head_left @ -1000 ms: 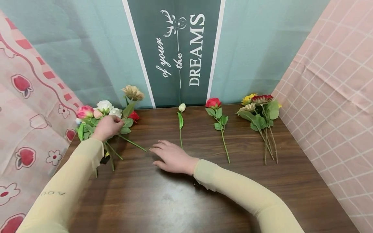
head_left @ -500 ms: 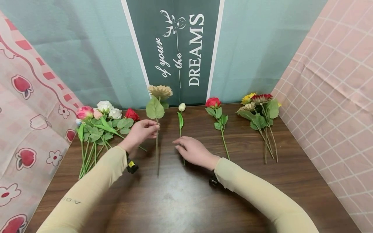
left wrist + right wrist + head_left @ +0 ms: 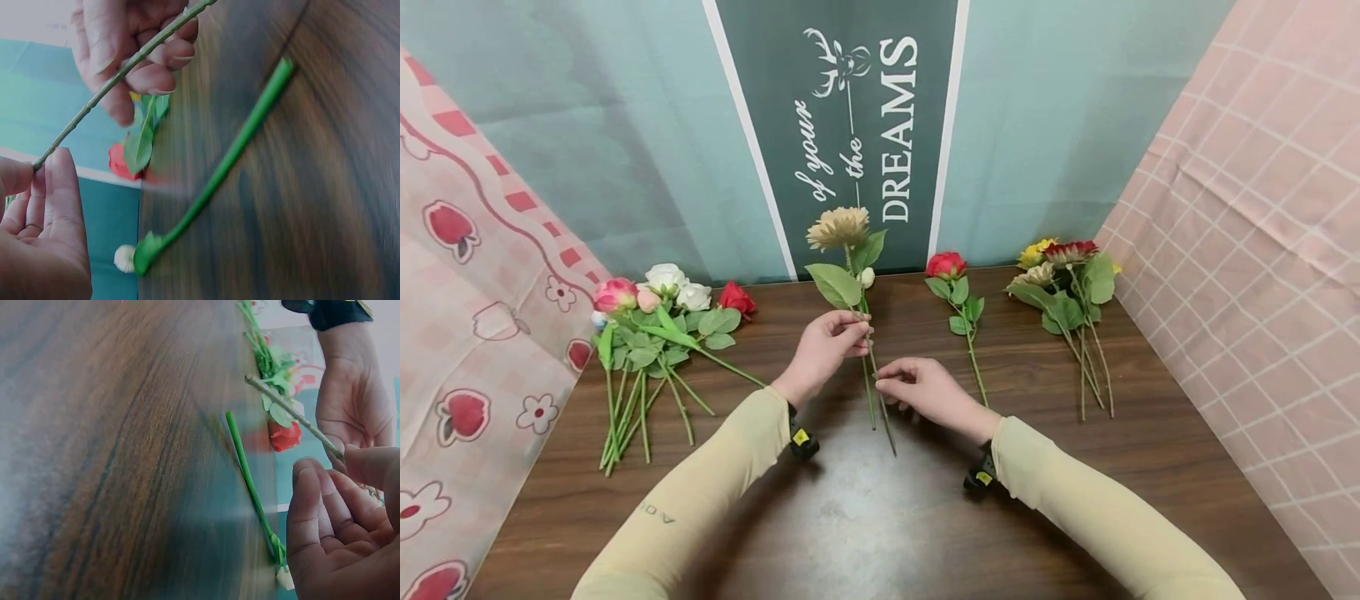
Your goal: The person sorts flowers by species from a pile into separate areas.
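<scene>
Ideally, I steady the beige flower (image 3: pixel 838 228) lightly, left hand (image 3: pixel 822 354) pinching its stem (image 3: pixel 294 414); whether my right hand (image 3: pixel 931 393) grips, I can't tell.

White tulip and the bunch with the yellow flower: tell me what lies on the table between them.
A single red rose with green leaves lies there, apart from both, as the head view shows.

From here I see a bench (image 3: pixel 857 533) of glossy wood grain, a creased, matt cloth curtain (image 3: pixel 1060 125), a tulip (image 3: pixel 217 178) with a smooth, plastic-looking stem, and a flower (image 3: pixel 838 229) with a rough, knobbly one
</scene>
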Tool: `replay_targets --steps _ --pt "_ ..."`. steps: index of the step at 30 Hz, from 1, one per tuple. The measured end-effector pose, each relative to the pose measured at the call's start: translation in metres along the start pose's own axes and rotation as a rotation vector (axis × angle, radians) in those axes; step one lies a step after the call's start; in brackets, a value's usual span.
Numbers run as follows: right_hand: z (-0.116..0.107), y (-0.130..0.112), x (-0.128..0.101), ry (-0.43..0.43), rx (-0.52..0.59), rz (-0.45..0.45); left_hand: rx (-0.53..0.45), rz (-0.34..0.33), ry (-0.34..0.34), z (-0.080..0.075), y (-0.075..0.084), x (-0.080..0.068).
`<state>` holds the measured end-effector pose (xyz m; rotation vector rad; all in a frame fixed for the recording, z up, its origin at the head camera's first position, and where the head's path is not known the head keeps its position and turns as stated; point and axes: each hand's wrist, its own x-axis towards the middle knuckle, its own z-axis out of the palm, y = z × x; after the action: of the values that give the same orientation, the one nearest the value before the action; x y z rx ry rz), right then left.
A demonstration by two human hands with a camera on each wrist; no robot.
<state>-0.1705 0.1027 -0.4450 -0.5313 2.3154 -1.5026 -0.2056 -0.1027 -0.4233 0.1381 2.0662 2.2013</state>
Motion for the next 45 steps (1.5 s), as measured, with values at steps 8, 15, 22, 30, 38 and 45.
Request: replay_targets --steps 8,15,22,30,38,45 --pt "-0.008 0.002 -0.006 0.047 0.104 0.033 -0.028 0.036 -0.008 0.023 -0.006 0.001" --pt "-0.021 0.008 -0.013 0.088 0.08 0.023 0.04 0.054 -0.102 0.036 -0.006 0.002" --pt "-0.059 0.013 -0.03 0.196 0.009 0.036 0.59 0.204 -0.252 0.055 -0.004 -0.005" --pt "-0.125 0.025 -0.053 0.372 -0.37 0.034 1.383 0.631 -0.469 0.089 -0.01 -0.021" --pt "-0.18 0.042 -0.074 0.385 -0.599 0.139 1.514 0.745 -0.589 0.124 -0.017 -0.033" --pt "-0.192 0.057 -0.08 0.36 -0.672 0.182 1.522 0.764 -0.659 0.142 -0.025 -0.042"
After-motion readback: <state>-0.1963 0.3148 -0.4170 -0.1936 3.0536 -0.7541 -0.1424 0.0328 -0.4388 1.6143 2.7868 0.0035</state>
